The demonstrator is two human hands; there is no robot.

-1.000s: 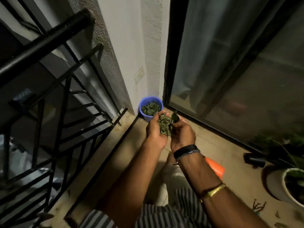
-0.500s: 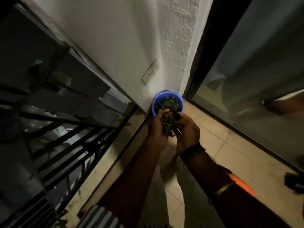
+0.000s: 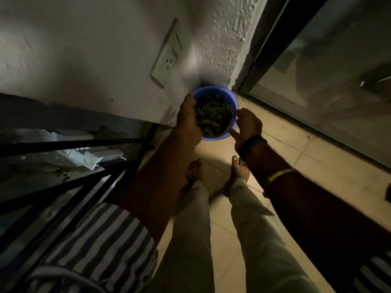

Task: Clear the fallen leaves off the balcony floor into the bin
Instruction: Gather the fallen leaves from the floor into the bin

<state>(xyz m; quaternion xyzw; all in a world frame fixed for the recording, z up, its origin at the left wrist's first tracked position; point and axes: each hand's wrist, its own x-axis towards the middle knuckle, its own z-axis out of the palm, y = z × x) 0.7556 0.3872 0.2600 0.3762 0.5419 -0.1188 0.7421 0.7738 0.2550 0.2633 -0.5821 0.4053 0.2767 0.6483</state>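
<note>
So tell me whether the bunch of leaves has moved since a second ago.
Yes. The leaves went from the hands down into the blue bin by the wall socket.

Blue bin (image 3: 215,136) smooth plastic, holds dull dry leaves (image 3: 212,116). Wall (image 3: 224,39) at 12 o'clock rough textured plaster, matt. Floor tiles (image 3: 296,157) smooth, slight sheen. Railing (image 3: 69,142) at 9 o'clock dark painted metal. Door (image 3: 338,70) at 2 o'clock glossy glass.

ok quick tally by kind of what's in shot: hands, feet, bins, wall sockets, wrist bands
hands: 2 (left, right)
bare feet: 2
bins: 1, blue, holding leaves
wall sockets: 1
wrist bands: 2
total: 8
</note>
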